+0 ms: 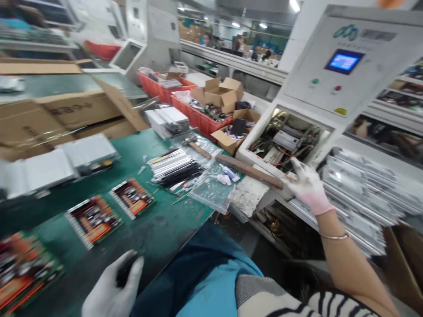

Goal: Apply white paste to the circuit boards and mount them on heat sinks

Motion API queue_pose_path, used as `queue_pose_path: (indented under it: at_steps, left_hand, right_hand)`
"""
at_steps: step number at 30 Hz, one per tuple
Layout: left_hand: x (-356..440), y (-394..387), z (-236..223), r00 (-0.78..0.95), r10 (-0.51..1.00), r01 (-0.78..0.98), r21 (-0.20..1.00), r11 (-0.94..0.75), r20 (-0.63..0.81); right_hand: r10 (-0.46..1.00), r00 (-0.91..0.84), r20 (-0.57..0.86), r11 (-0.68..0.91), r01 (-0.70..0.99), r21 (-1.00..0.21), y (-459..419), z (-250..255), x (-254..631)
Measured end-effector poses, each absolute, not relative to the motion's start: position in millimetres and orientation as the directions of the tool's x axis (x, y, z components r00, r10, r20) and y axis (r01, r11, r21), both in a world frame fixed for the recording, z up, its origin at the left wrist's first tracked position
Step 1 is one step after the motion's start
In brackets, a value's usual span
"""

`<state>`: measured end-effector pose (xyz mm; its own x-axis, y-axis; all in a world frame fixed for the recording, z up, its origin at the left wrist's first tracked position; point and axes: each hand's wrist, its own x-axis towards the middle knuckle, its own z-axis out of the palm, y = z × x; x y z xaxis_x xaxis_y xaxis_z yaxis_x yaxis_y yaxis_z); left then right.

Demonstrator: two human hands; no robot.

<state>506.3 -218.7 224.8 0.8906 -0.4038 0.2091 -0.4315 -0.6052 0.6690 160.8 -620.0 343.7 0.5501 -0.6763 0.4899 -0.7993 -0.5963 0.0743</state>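
Observation:
My left hand [112, 288], in a white glove, is at the lower left over the green mat. Its thumb and fingers close round a small black object [124, 272], whose kind I cannot make out. To the right, my right hand [307, 187], gloved in white and pink, reaches to the front edge of the machine opening, fingers partly stretched and nothing seen in them. A long wooden bar [249, 169] ends just beside its fingertips. Inside the opening sits a silvery boxed unit [286, 140] among wires. Two circuit boards [94, 219] [132, 197] lie beyond my left hand.
More circuit boards [24, 275] are stacked at left. A hammer [198, 147], thin rods [176, 167] and tubes [230, 173] lie on the bench. Red bins [211, 125], cartons [224, 140] and white-topped units [87, 149] stand behind. Metal housings [357, 189] are stacked right, under a control panel [343, 61].

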Motion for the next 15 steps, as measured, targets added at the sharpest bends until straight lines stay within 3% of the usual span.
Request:
queue_pose_path:
  at_steps: [5,10,13,15]
  left_hand:
    - [496,-217,237,0.875,-0.41,-0.464,0.689,-0.557,0.258]
    - [492,-214,239,0.862,-0.449,-0.463,0.725,-0.509,0.235]
    - [489,-212,237,0.854,-0.449,-0.485,0.719,-0.498,0.264]
    - [486,-210,237,0.842,-0.457,-0.509,0.702,-0.499,0.286]
  right_hand:
    - [-0.342,0.816,0.466,-0.938,-0.329,-0.112,-591,330,307]
    - [-0.071,0.902,0.425,-0.944,0.077,-0.321,-544,327,453]
    - [-0.004,0.946,0.325,-0.902,0.137,-0.41,-517,328,536]
    - [-0.023,0.973,0.231,-0.924,0.067,-0.376,-502,330,587]
